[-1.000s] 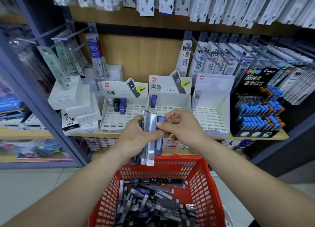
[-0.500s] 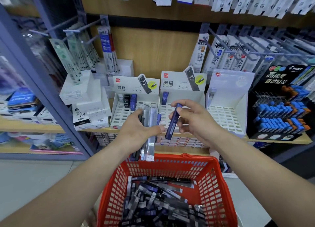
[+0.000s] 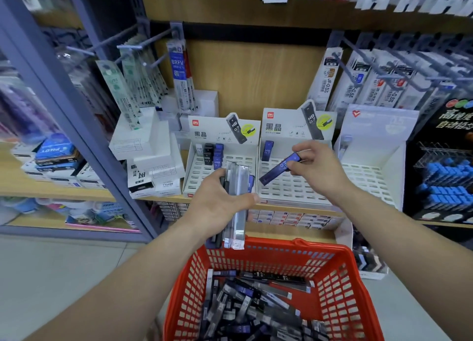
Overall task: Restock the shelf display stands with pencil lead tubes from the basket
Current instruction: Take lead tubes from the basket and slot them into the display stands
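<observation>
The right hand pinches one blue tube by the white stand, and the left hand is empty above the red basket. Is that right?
Not quite. The head view shows the left hand is not empty: it grips a bundle of lead tubes above the red basket. The rest holds: the right hand pinches one blue lead tube by the white display stand.

Three stands (image 3: 199, 178); one basket (image 3: 341, 280); dozens of tubes (image 3: 245, 306), roughly.
</observation>
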Demonstrator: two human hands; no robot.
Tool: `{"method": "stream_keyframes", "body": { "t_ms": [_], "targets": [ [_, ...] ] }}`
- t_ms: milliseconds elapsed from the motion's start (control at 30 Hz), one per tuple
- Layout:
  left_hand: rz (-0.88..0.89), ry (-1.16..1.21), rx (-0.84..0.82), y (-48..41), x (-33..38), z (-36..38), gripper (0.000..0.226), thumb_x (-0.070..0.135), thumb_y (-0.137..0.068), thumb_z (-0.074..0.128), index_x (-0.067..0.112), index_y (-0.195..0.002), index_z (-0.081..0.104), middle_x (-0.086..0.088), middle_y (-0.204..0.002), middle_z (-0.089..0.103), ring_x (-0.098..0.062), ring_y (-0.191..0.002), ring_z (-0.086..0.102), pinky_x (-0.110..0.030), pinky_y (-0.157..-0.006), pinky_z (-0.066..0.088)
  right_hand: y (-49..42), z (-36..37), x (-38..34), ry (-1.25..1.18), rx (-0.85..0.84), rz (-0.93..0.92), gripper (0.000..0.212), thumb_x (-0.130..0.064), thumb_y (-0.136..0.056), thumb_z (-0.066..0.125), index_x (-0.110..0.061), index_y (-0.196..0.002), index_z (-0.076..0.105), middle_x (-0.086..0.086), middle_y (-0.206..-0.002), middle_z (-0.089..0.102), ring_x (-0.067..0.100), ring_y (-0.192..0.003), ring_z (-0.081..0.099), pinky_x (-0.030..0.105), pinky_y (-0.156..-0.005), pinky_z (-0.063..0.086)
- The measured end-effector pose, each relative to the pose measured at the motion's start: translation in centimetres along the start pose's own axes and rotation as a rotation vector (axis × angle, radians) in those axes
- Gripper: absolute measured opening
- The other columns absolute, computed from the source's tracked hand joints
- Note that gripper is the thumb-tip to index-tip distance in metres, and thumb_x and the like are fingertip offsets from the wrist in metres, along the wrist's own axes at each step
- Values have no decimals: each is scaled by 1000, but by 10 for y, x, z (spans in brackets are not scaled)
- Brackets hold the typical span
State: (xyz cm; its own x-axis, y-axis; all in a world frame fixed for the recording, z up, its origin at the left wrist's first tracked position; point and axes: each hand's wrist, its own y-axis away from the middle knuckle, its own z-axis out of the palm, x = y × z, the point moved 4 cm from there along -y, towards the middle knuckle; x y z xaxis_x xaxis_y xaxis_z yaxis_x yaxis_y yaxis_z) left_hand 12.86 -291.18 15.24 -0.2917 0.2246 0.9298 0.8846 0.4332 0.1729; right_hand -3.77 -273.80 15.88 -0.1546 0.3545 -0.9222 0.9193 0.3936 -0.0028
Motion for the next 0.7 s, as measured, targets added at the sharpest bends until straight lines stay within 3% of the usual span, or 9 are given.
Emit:
{"method": "stream_keyframes", "body": {
  "t_ms": [100, 167, 267, 333, 400, 500, 567, 600, 700],
  "targets": [
    [1, 12, 7, -4, -2, -4, 100, 40, -72, 90, 17, -154, 37, 5, -145, 53, -17, -134, 49, -32, -113, 38, -23, 2, 6, 47, 121, -10, 26, -2, -83, 78, -17, -87, 57, 6, -80, 68, 20, -68, 68, 34, -65, 59],
    [6, 21, 12, -8, -2, -5, 100, 40, -73, 89, 17, -154, 36, 8, -144, 51, -15, -133, 48, -27, -107, 35, -35, 6, 9, 76, 157, -35, 26, -6, -84, 78, -22, -82, 58, 4, -78, 68, 20, -70, 69, 43, -72, 60],
    [12, 33, 5, -14, -5, -6, 97, 41, -72, 89, 18, -152, 41, 4, -144, 56, -19, -133, 52, -34, -113, 40, -48, 16, 15, 82, 185, -64, 27, -8, -86, 76, -27, -80, 57, 7, -82, 69, 24, -78, 71, 48, -79, 59],
    [10, 37, 1, -16, -5, -7, 97, 42, -71, 89, 17, -151, 41, 3, -142, 57, -18, -132, 53, -38, -115, 41, -54, 21, 18, 104, 206, -91, 30, -8, -86, 75, -30, -79, 56, 4, -82, 68, 24, -77, 70, 44, -79, 59],
    [-4, 34, 6, -19, -9, -9, 90, 40, -71, 90, 16, -146, 46, 7, -134, 62, -6, -125, 57, -28, -109, 46, -58, 24, 21, 120, 206, -119, 33, -7, -87, 75, -31, -78, 55, -1, -79, 66, 20, -74, 69, 38, -74, 57],
    [-14, 58, 9, -22, -13, -10, 79, 34, -73, 90, 22, -139, 48, 30, -99, 58, 31, -79, 53, 7, -65, 39, -62, 26, 22, 171, 190, -171, 34, -7, -88, 73, -33, -77, 53, -6, -78, 64, 12, -68, 65, 27, -67, 49],
    [-33, 68, -6, -23, -16, -9, 71, 29, -77, 88, 26, -134, 46, 34, -76, 61, 32, -62, 50, 10, -55, 33, -63, 27, 20, 205, 176, -211, 35, -6, -89, 72, -33, -77, 52, -6, -78, 64, 10, -69, 64, 23, -68, 49],
    [-43, 56, -8, -21, -15, -9, 57, 24, -80, 86, 31, -118, 44, 37, -62, 61, 29, -55, 51, 9, -53, 32, -64, 27, 19, 228, 162, -231, 36, -6, -89, 72, -33, -77, 52, -6, -78, 64, 9, -70, 64, 20, -67, 48],
    [-37, 28, 1, -22, -14, -8, 45, 13, -83, 83, 33, -90, 43, 45, -57, 56, 27, -51, 52, 6, -49, 35, -68, 32, 18, 322, 93, -256, 29, -7, -91, 70, -29, -82, 54, -6, -79, 66, 6, -72, 64, 12, -62, 44]
  ]
}}
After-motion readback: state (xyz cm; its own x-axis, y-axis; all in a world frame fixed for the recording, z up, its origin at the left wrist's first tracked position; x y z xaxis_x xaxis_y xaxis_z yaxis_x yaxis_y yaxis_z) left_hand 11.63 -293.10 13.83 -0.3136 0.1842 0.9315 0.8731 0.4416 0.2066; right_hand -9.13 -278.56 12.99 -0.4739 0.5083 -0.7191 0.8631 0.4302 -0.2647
